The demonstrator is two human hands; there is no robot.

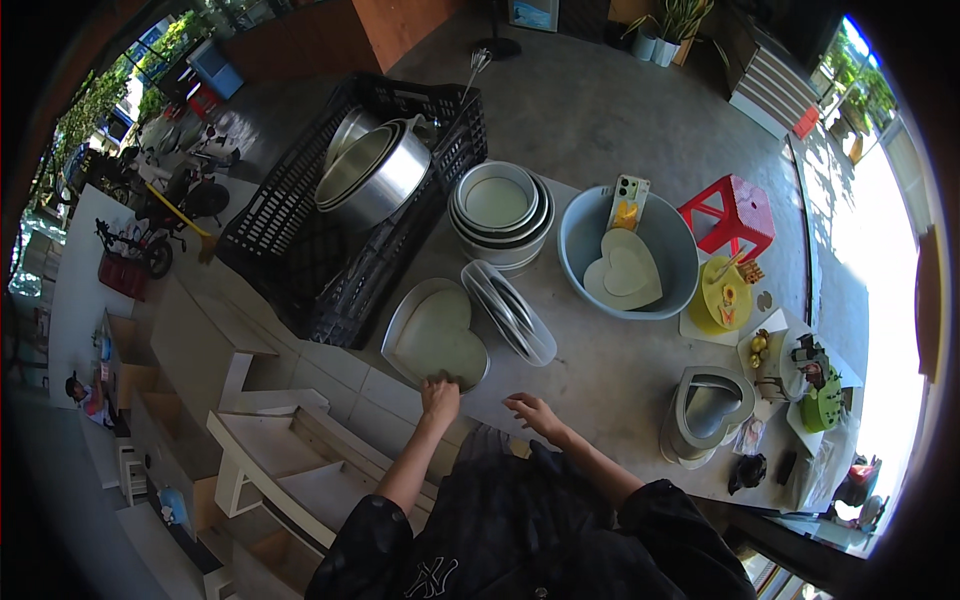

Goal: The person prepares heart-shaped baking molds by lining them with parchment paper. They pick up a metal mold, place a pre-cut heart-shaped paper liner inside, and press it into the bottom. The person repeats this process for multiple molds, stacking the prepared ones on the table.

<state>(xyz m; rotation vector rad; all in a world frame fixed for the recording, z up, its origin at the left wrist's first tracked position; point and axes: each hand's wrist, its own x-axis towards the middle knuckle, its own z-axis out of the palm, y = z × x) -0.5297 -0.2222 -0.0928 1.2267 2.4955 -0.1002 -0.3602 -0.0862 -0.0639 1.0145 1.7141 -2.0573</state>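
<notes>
A heart-shaped metal cake pan (425, 322) sits on the table in front of me. My left hand (440, 398) has its fingers curled over the pan's near rim. To its right, my right hand (534, 413) hovers over the table's near side, fingers apart and holding nothing. Leaning pale and metallic rounded pieces (508, 314) lie just beyond it, beside the heart pan. Behind these stands a nest of round cake pans (500, 204). A blue-grey basin (684, 290) farther right holds white heart-shaped pieces (628, 272) and a phone (628, 202).
At the left, a black plastic crate (255, 225) holds large metal pots (388, 178) and a whisk (478, 70). Toward the right are a yellow round object (722, 300), another heart-shaped pan (704, 412), black tape (747, 472) and a green device (822, 398). A red stool (738, 212) stands behind.
</notes>
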